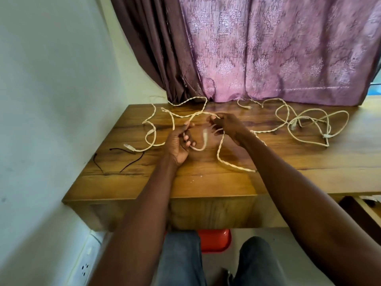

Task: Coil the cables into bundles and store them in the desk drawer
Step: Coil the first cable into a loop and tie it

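Cream twisted cables [313,122] sprawled loose on desk [206,182]

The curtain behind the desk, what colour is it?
The curtain is pinkish purple with a pale flower-like pattern, and its left part is plain dark brown. The head view shows it.

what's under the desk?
Under the desk: a red stool, the person's knees, floor. Desk front panel hides the rest; no drawer interior visible.

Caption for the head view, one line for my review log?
Both hands, left and right, grip a cream braided cable over the wooden desk.
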A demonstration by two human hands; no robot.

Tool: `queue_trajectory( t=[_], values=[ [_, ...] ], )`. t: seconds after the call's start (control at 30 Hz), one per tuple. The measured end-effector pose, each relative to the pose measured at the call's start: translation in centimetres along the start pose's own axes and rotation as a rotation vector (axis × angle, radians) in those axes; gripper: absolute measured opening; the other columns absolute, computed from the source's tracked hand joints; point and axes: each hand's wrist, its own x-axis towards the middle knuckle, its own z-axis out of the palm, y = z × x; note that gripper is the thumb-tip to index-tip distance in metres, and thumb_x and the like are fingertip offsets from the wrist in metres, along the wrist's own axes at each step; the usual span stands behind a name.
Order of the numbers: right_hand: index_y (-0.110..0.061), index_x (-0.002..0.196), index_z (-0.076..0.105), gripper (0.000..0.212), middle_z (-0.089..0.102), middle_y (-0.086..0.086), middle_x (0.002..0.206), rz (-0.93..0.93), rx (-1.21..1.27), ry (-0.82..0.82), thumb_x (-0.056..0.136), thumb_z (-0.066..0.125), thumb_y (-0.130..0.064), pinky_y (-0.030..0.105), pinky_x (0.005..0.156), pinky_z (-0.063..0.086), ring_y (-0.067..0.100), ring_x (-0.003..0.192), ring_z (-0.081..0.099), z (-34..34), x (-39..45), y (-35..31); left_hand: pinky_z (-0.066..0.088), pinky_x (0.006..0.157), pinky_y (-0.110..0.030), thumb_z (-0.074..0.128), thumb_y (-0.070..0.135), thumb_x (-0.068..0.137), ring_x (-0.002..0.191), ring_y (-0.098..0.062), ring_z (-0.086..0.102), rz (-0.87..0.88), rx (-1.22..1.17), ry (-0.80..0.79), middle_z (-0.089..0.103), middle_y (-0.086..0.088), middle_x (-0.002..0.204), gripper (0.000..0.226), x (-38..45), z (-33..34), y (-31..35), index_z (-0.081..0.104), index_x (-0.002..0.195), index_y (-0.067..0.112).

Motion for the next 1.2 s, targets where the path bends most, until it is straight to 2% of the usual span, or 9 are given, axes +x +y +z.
queue_trajectory(
  t=[0.17,0.27,0.37,0.47,0.53,0.67,0.83,1.03,1.2],
  values=[
    [-0.009,0.100,0.063,0.022,0.066,0.012,0.075,0.069,-0.117,0.263,0.102,0.047,-0.024,0.031,0.057,0.044,0.024,0.058,0.060,-0.8,1.3,1.1,0.055,0.063,-0.034,0.050,0.017,0.097,0.044,-0.012,0.046,0.041,-0.063,-0.156,0.046,-0.001,0.050,0.024,0.3,0.1,0.4,0.066,0.113,0.010],
    [-0.005,0.141,0.042,0.048,0.052,0.024,0.135,0.044,-0.849,0.329,0.094,0.051,-0.012,0.044,0.102,0.040,0.039,0.124,0.049,0.0,1.3,0.6,0.048,0.050,-0.027,0.051,0.024,0.099,0.041,-0.011,0.044,0.062,0.099,-0.174,0.048,-0.002,0.052,0.027,0.3,0.8,-0.1,0.063,0.123,0.018],
    [-0.016,0.156,0.019,0.077,0.028,0.012,0.158,-0.357,-0.984,0.235,0.091,0.060,-0.016,0.048,0.120,0.014,0.033,0.146,0.021,2.1,0.0,-0.6,0.027,0.037,-0.018,0.055,0.035,0.098,0.032,-0.008,0.036,0.082,0.218,-0.110,0.049,0.001,0.051,0.028,0.5,0.7,-0.4,0.066,0.114,0.014],
    [-0.009,0.125,0.061,0.030,0.065,0.017,0.121,-0.520,-0.884,0.068,0.096,0.054,-0.013,0.038,0.093,0.042,0.032,0.114,0.058,2.8,-0.1,-0.7,0.020,0.035,-0.017,0.056,0.037,0.097,0.027,-0.008,0.030,0.094,0.188,-0.115,0.041,0.001,0.045,0.031,0.4,0.6,-0.3,0.070,0.092,0.009],
    [-0.003,0.101,0.066,0.018,0.068,0.012,0.093,-0.516,-0.734,0.092,0.099,0.050,-0.011,0.031,0.067,0.033,0.029,0.085,0.061,2.6,-0.2,-0.7,0.022,0.037,-0.019,0.053,0.035,0.099,0.028,-0.008,0.029,0.097,0.150,-0.157,0.037,0.002,0.042,0.036,0.2,0.7,-0.1,0.073,0.076,0.016],
    [-0.003,0.098,0.064,0.021,0.059,0.002,0.078,-0.460,-0.531,0.224,0.102,0.051,-0.020,0.030,0.059,0.031,0.018,0.068,0.051,2.4,-0.2,0.2,0.034,0.045,-0.023,0.052,0.032,0.099,0.034,-0.009,0.031,0.072,0.142,-0.247,0.035,0.003,0.043,0.032,0.3,0.8,0.3,0.071,0.084,0.011],
    [-0.002,0.099,0.067,0.018,0.066,0.005,0.083,-0.360,-0.305,0.254,0.099,0.052,-0.012,0.023,0.059,0.037,0.014,0.070,0.054,3.3,0.2,1.6,0.021,0.041,-0.021,0.047,0.048,0.097,0.035,-0.007,0.026,-0.014,0.267,-0.358,0.029,0.005,0.045,0.041,0.6,2.6,1.7,0.063,0.097,0.010],
    [-0.016,0.076,0.058,0.029,0.051,-0.001,0.061,-0.094,-0.136,0.030,0.102,0.046,-0.020,0.022,0.042,0.032,0.004,0.042,0.040,5.1,-0.2,1.1,0.021,0.048,-0.024,0.042,0.016,0.102,0.042,-0.006,0.032,0.153,0.074,-0.227,0.038,0.006,0.050,0.022,3.8,5.2,3.1,0.057,0.088,0.010],
    [-0.009,0.087,0.061,0.023,0.040,-0.003,0.055,0.227,0.034,-0.339,0.102,0.050,-0.021,0.016,0.035,0.021,0.006,0.037,0.028,3.5,-0.9,0.4,0.023,0.045,-0.021,0.044,0.017,0.105,0.044,-0.006,0.031,0.312,0.427,-0.081,0.036,0.005,0.053,0.022,5.8,4.4,2.2,0.058,0.089,0.010]
  ],
)
